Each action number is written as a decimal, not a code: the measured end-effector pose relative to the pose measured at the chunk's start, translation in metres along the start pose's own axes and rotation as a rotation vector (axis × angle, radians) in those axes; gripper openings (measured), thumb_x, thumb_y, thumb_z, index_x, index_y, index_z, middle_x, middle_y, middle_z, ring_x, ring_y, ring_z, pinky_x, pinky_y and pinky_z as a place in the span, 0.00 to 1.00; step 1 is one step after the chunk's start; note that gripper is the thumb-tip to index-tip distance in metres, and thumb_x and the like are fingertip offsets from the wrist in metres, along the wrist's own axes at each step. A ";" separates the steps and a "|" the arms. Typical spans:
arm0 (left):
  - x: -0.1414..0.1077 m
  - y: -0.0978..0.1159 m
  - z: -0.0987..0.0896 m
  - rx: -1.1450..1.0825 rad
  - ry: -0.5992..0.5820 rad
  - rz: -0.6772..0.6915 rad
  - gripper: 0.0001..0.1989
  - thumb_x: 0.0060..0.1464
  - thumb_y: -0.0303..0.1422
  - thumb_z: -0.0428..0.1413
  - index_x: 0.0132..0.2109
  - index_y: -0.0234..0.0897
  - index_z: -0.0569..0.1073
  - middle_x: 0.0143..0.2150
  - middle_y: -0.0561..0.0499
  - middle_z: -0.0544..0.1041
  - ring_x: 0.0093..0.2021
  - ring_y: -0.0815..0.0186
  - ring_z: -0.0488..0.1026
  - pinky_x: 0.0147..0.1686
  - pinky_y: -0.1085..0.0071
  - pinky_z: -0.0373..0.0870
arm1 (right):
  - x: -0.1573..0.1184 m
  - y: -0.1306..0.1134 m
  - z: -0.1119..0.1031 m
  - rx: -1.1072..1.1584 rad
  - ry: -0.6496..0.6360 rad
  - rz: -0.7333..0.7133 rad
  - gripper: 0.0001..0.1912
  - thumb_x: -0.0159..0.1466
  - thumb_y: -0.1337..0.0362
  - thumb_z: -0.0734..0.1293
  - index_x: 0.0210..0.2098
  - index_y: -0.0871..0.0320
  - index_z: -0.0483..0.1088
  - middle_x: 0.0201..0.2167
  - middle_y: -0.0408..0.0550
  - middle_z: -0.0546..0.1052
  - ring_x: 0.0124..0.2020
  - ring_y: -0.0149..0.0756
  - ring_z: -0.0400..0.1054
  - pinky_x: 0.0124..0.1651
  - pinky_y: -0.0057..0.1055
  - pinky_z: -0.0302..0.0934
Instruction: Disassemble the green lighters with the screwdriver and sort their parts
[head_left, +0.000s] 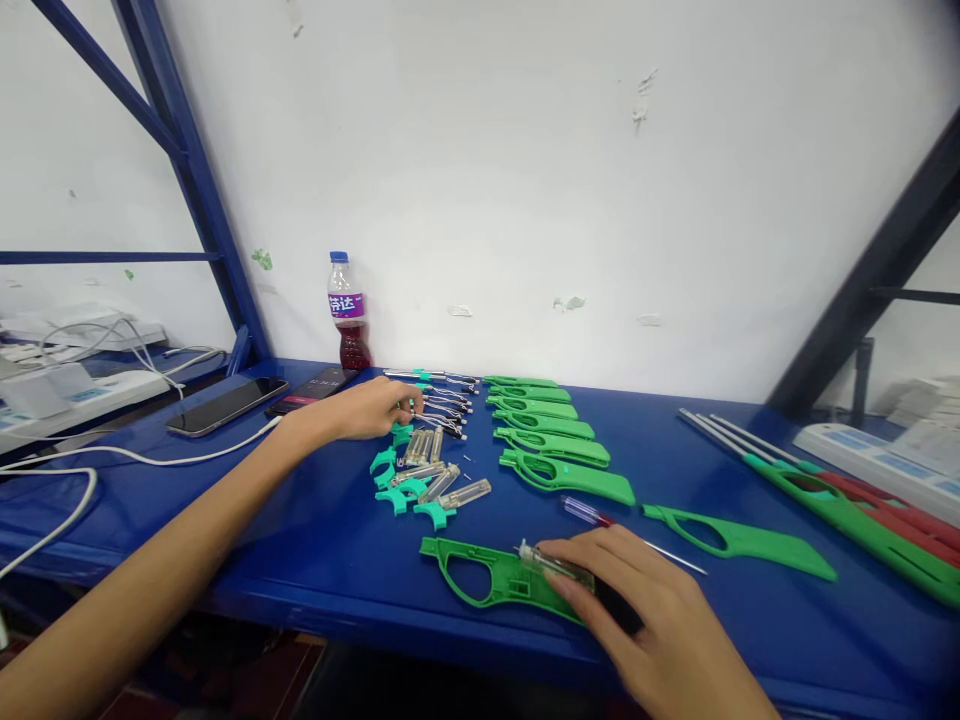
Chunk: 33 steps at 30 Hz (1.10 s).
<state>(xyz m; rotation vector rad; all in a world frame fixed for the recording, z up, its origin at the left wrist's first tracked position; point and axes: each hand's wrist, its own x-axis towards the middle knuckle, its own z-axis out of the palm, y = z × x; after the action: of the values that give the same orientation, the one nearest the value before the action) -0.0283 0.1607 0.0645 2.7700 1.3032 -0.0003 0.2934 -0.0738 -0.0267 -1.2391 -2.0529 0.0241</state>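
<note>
My right hand (pixel 645 610) holds a clear lighter fuel tank (pixel 544 562) between thumb and fingers, over a green lighter shell half (pixel 491 575) that lies with its inside up. The tank's far end is hidden by my fingers. Reaching to the back, my left hand (pixel 379 405) has its fingers closed at the row of igniters with wires (pixel 450 405); whatever is in them is hidden. Several teal triggers (pixel 390 500) and more clear fuel tanks (pixel 465 494) lie loose in front of it.
Several green shell halves (pixel 555 445) lie in a column, another (pixel 742 540) at right. A screwdriver (pixel 589 510) rests behind my right hand. Long-necked lighters (pixel 847 510) and a power strip (pixel 870 455) are far right. Phones (pixel 229 405), a white cable (pixel 150 460) and a drink bottle (pixel 349 320) stand left.
</note>
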 end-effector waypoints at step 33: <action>0.012 -0.021 0.019 0.077 0.088 0.072 0.17 0.70 0.40 0.60 0.59 0.37 0.75 0.58 0.43 0.77 0.52 0.57 0.78 0.51 0.54 0.80 | 0.002 -0.002 -0.001 -0.005 0.011 0.000 0.09 0.76 0.58 0.67 0.53 0.39 0.76 0.47 0.32 0.84 0.46 0.33 0.81 0.57 0.34 0.72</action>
<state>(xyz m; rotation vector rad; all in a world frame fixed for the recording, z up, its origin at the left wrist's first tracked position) -0.0358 0.1815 0.0438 2.9120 1.2473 0.0781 0.2920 -0.0731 -0.0243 -1.2395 -2.0450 0.0123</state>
